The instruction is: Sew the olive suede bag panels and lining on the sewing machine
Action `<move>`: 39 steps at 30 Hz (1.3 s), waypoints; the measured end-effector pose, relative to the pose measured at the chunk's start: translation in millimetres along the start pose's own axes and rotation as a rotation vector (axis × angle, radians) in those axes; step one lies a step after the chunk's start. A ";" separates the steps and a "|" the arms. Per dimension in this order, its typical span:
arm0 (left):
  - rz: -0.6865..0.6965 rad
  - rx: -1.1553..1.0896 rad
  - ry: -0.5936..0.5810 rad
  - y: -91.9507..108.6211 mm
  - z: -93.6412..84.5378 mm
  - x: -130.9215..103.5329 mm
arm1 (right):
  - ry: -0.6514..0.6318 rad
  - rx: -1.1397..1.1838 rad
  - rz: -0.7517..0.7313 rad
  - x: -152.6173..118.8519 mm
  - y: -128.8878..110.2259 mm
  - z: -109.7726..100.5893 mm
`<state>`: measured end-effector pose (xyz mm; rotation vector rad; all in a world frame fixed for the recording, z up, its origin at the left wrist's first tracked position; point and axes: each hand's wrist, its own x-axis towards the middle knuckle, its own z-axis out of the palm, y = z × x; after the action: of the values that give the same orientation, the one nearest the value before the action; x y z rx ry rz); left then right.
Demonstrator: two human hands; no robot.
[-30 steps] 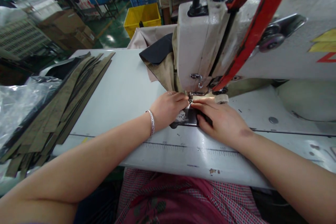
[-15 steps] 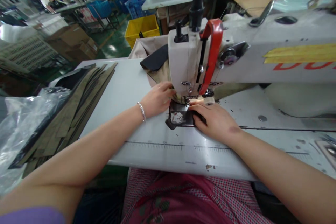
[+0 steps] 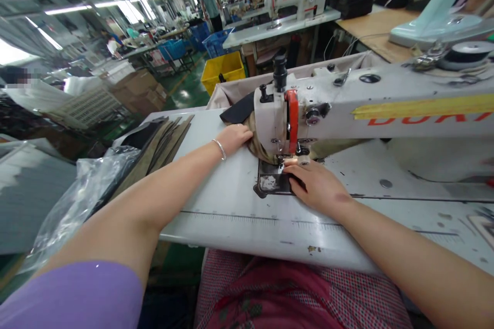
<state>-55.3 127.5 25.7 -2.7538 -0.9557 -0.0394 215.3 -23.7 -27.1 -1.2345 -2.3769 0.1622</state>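
Evidently, the left hand touches the khaki cloth, at ten o'clock from the presser foot of the sewing machine.
Whether its fingers pinch it, I cannot tell. The right hand lies at four o'clock from the same foot, its thumb apart from the extended fingers. Farther out, on the worktop, khaki strips lie at nine o'clock, and beyond it a yellow bin stands at eleven o'clock.

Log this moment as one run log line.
left hand: at olive cloth; right hand: by white metal sewing machine; white tabletop: long olive fabric strips
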 end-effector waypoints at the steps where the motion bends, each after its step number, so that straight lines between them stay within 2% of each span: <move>1: 0.000 0.026 -0.012 1.2 -11.5 -2.1 | 0.011 0.008 -0.008 -0.9 0.0 0.1; 4: 0.000 0.111 -0.043 18.2 -48.7 -24.1 | 0.075 0.037 -0.050 -4.4 -3.3 1.3; 6: 0.006 0.163 -0.103 45.8 -69.1 -49.1 | 0.131 0.054 -0.099 -6.4 -10.1 2.8; 8: -0.003 0.118 -0.211 82.5 -82.4 -74.8 | 0.138 0.056 -0.165 -6.9 -20.4 4.4; 11: -0.037 -0.204 -0.409 129.7 -94.3 -98.5 | 0.050 0.011 -0.266 -5.3 -37.6 6.7; 13: -0.052 -0.529 -0.561 141.5 -103.1 -100.0 | -0.007 -0.041 -0.285 -3.6 -46.9 7.6; 14: -0.067 -0.672 -0.596 140.8 -107.9 -97.5 | -0.019 -0.064 -0.278 -2.9 -50.5 7.6; 15: -0.091 -0.753 -0.576 136.7 -112.1 -93.9 | -0.026 -0.084 -0.266 -2.3 -53.4 7.4; 16: -0.127 -0.751 -0.504 130.5 -114.6 -90.0 | -0.028 -0.100 -0.254 -1.7 -55.4 6.9; 18: -0.198 -0.543 -0.331 116.8 -111.6 -83.6 | -0.018 -0.124 -0.233 0.2 -57.1 5.6; 19: -0.214 -0.405 -0.297 111.1 -105.5 -81.7 | -0.008 -0.135 -0.221 1.5 -56.7 5.0; 22: -0.211 -0.196 -0.391 103.1 -75.6 -80.0 | 0.018 -0.163 -0.167 6.8 -52.1 4.2; 25: -0.204 -0.184 -0.424 100.6 -49.1 -75.9 | 0.021 -0.166 -0.134 9.9 -49.3 4.7; 27: -0.204 -0.179 -0.426 96.2 -39.9 -69.0 | 0.019 -0.158 -0.133 10.1 -52.0 4.6; 31: -0.212 -0.173 -0.453 82.2 -35.1 -52.0 | 0.027 -0.218 -0.095 16.0 -64.2 3.4; 34: -0.222 -0.200 -0.545 75.7 -36.5 -43.8 | 0.031 -0.264 -0.089 28.9 -74.0 5.9; 39: -0.234 -0.260 -0.707 70.8 -40.9 -37.3 | 0.029 -0.223 -0.178 39.9 -90.7 12.7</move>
<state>-39.2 41.9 47.4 -2.9075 -1.5246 0.8792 122.2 -44.1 2.8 -1.1031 -2.5166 -0.1796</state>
